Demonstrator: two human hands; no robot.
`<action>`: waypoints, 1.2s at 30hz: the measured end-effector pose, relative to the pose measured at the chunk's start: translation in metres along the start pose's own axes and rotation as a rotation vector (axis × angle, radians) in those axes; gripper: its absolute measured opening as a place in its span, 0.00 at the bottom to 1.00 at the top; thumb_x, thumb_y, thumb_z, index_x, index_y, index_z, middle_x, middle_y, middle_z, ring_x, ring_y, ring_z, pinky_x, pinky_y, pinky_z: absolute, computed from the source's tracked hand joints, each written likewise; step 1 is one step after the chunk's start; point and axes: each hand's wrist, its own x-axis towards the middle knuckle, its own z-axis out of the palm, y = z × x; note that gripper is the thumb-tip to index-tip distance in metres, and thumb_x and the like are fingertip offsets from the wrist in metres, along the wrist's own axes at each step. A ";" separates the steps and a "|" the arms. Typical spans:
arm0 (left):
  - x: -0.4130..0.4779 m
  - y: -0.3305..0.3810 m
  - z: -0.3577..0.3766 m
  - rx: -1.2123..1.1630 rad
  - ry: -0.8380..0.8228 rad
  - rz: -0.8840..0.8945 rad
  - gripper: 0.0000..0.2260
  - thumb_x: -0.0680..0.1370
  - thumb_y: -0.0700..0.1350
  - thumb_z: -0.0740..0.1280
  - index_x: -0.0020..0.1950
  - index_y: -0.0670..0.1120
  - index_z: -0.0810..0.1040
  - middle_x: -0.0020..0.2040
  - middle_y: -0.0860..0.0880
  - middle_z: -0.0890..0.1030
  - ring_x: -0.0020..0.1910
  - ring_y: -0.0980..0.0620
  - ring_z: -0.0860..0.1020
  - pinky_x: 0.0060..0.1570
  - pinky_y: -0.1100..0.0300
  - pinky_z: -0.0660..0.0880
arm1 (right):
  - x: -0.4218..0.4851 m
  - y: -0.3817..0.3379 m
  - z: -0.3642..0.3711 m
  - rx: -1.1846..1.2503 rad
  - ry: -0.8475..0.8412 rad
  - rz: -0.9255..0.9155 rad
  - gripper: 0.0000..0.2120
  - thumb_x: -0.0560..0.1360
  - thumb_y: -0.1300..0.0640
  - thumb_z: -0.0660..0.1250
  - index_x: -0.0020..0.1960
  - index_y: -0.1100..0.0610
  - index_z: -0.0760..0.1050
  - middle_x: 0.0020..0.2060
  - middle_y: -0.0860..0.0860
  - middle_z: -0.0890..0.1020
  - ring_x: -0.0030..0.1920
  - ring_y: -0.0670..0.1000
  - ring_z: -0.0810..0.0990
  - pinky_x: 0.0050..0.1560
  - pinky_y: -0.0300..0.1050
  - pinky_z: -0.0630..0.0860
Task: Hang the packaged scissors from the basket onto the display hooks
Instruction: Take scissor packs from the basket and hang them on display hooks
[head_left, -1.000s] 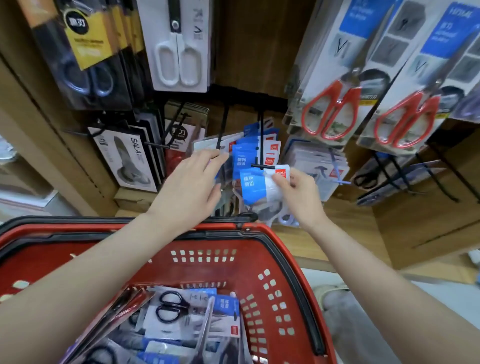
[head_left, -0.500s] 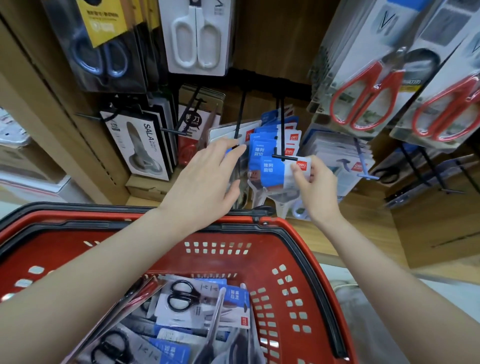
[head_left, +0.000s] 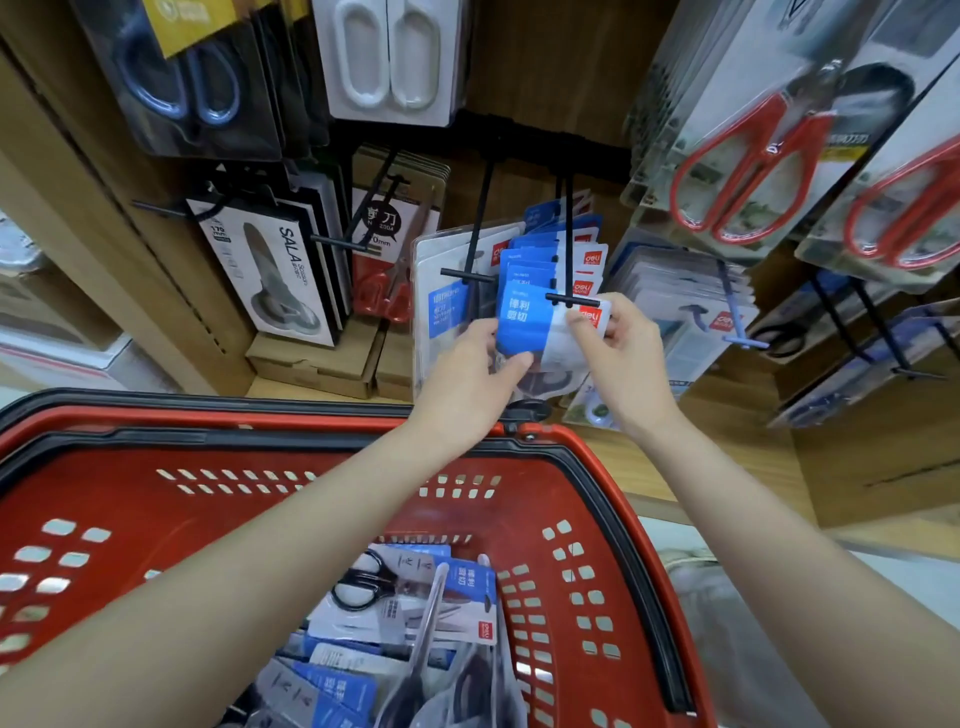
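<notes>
A blue-and-white scissors pack (head_left: 524, 325) sits at the tip of a black display hook (head_left: 571, 300), in front of several like packs on that hook. My right hand (head_left: 618, 358) pinches its right top corner by the red label. My left hand (head_left: 467, 384) holds its lower left edge. Below, the red basket (head_left: 587, 499) holds several more packaged scissors (head_left: 415, 608), blue-and-white cards with black handles.
A second black hook (head_left: 467, 274) with clear packs hangs just left. SALA scissors packs (head_left: 275, 270) hang further left, red-handled scissors (head_left: 748, 166) upper right, white-handled ones (head_left: 389, 57) above. Wooden shelving and cardboard boxes (head_left: 317, 358) stand behind the basket.
My left hand has moved right from the neighbouring clear packs onto the blue pack's lower left edge. The right hand stays pinched on the pack at the hook tip. The view has shifted down slightly.
</notes>
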 end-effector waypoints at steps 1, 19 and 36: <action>0.005 0.002 0.004 -0.060 0.046 -0.041 0.11 0.79 0.47 0.64 0.60 0.48 0.71 0.47 0.56 0.77 0.43 0.60 0.75 0.43 0.70 0.72 | -0.001 0.001 -0.002 0.008 -0.007 0.009 0.03 0.78 0.59 0.63 0.49 0.57 0.76 0.39 0.43 0.79 0.39 0.38 0.76 0.41 0.36 0.73; 0.034 0.008 0.017 -0.013 0.290 -0.184 0.09 0.80 0.41 0.62 0.60 0.43 0.74 0.56 0.46 0.79 0.55 0.48 0.77 0.53 0.57 0.74 | 0.024 0.006 0.012 -0.030 0.103 0.063 0.05 0.77 0.60 0.66 0.51 0.57 0.78 0.47 0.51 0.82 0.46 0.46 0.78 0.45 0.35 0.73; -0.005 0.004 -0.057 0.943 0.184 0.520 0.25 0.73 0.40 0.66 0.70 0.38 0.67 0.66 0.39 0.71 0.67 0.40 0.69 0.66 0.50 0.63 | 0.055 -0.001 -0.001 -0.431 0.127 -0.010 0.10 0.75 0.54 0.68 0.51 0.60 0.76 0.40 0.52 0.76 0.42 0.51 0.75 0.42 0.44 0.68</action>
